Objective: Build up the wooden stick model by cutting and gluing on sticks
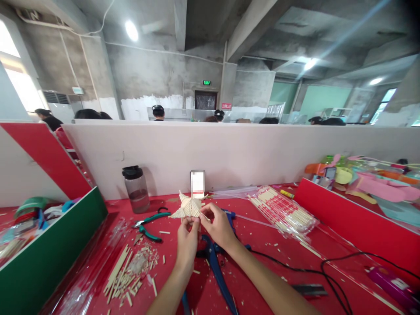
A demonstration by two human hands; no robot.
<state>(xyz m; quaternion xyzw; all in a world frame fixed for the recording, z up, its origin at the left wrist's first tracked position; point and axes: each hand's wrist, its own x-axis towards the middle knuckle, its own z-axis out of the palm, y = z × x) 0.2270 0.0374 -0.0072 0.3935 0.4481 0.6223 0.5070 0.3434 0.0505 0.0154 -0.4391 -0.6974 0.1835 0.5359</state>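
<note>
Both my hands hold a star-shaped piece built from pale wooden sticks (190, 207), raised over the red table. My left hand (187, 240) pinches its lower edge between thumb and fingers. On the right side, my right hand (218, 225) closes its fingertips on the star's edge; part of the star is hidden behind the fingers. Below the hands lie a blue cutter (215, 273) and a blue glue gun (231, 218), partly covered by my right hand. To the left rest green-handled pliers (149, 226).
Cut sticks and scraps (127, 275) lie at the left front. A water bottle (135, 190) and a phone (197, 183) stand by the white partition (249, 153). Wrapped sticks (284, 212) lie right, a black cable (295, 267) nearer. Green (65, 249) and red (357, 223) dividers flank the table.
</note>
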